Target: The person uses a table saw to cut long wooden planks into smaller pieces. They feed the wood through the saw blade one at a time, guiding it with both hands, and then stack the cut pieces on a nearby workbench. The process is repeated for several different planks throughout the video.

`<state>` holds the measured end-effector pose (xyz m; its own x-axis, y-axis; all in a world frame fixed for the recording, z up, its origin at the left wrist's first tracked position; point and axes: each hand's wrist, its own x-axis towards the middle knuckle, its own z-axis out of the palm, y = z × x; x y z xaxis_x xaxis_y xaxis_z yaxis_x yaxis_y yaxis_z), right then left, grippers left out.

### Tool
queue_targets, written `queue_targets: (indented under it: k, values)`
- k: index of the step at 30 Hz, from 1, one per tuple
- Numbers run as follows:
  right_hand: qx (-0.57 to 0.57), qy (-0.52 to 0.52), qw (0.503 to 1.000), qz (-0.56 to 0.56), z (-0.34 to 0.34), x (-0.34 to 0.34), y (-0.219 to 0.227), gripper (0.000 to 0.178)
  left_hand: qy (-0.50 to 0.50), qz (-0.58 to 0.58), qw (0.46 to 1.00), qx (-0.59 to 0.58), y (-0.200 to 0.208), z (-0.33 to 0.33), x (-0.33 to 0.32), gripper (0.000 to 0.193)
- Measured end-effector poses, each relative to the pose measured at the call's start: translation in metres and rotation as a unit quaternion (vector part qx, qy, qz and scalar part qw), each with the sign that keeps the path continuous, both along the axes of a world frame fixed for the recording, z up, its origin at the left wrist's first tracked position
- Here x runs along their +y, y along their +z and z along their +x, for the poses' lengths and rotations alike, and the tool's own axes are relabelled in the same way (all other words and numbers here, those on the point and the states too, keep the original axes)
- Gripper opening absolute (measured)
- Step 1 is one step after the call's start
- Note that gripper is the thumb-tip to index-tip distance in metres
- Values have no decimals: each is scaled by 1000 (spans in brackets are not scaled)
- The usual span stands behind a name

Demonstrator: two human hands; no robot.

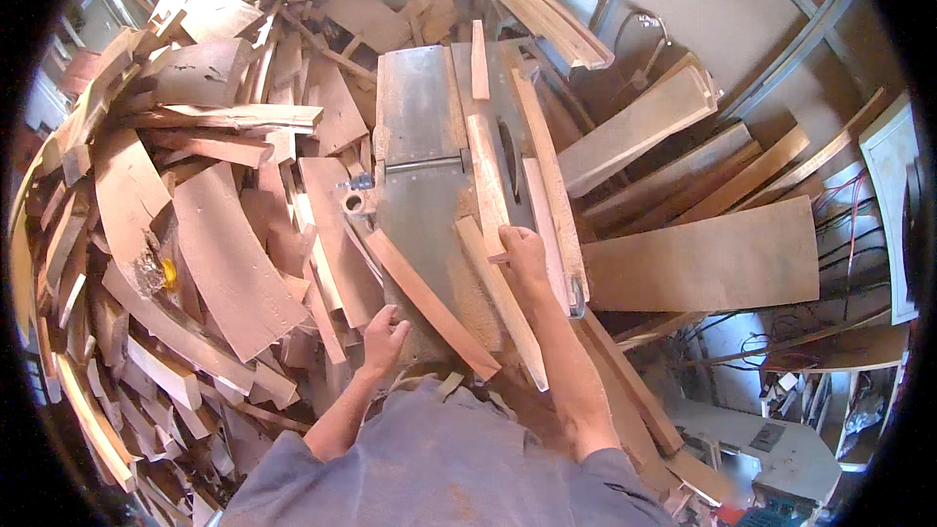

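My right hand (524, 252) is closed on the near end of a narrow wooden strip (486, 171), which lies lengthwise on a metal machine table (415, 98). Just right of that strip a dark circular saw blade (509, 158) stands in its slot. A long wooden fence strip (549, 176) runs along the blade's right side. My left hand (386, 340) hovers at the table's near left edge, fingers curled with nothing visible in them. Beside it a reddish wooden slat (434, 304) lies slantwise. Another pale strip (503, 303) rests between that slat and my right forearm.
A large heap of curved and straight wood offcuts (234, 254) fills the left side. Wide boards (698, 259) lean at the right, near loose cables and a grey metal cabinet (761, 449). A short strip (479, 63) lies beyond the held one. A cutter slot (425, 164) crosses the table.
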<state>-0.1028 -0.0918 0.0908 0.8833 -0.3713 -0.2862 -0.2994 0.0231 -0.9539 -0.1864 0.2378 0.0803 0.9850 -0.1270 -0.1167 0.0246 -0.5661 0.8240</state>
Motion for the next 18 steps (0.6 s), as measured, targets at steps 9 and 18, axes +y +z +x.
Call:
queue_targets:
  k: [9, 18]
  values:
    - [77, 8, 983, 167, -178, 18, 37, 34, 81, 95, 992, 19, -85, -2, -19, 88]
    - [175, 3, 982, 63, -265, 37, 38, 32, 141, 127, 978, 91, -58, 14, -81, 97]
